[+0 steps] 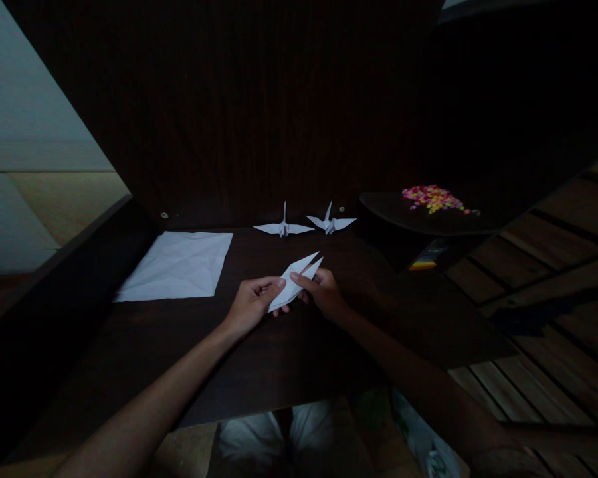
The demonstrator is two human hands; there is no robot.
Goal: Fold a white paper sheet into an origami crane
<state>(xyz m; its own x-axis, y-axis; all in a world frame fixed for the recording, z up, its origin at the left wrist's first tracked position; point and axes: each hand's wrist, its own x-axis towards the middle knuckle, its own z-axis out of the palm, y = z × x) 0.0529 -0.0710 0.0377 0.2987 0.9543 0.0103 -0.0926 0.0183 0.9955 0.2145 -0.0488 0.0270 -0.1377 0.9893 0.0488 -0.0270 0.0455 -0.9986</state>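
A partly folded piece of white origami paper [293,284], with two narrow points at its upper right end, is held between both hands above the dark table. My left hand [252,302] pinches its lower left side, thumb on top and fingers beneath. My right hand [323,292] grips the right side, its thumb pressed on the paper's face near the split points. Beyond the hands, two finished-looking paper cranes stand with wings spread: one crane [284,229] straight behind, another crane [329,226] just to its right.
White creased paper sheets [184,265] lie flat at the left of the table [179,358]. On a raised, rounded shelf [393,212] at right sits a pile of small colourful pieces [436,199]. A dark panel [254,119] rises behind; a low side wall [64,272] borders the left.
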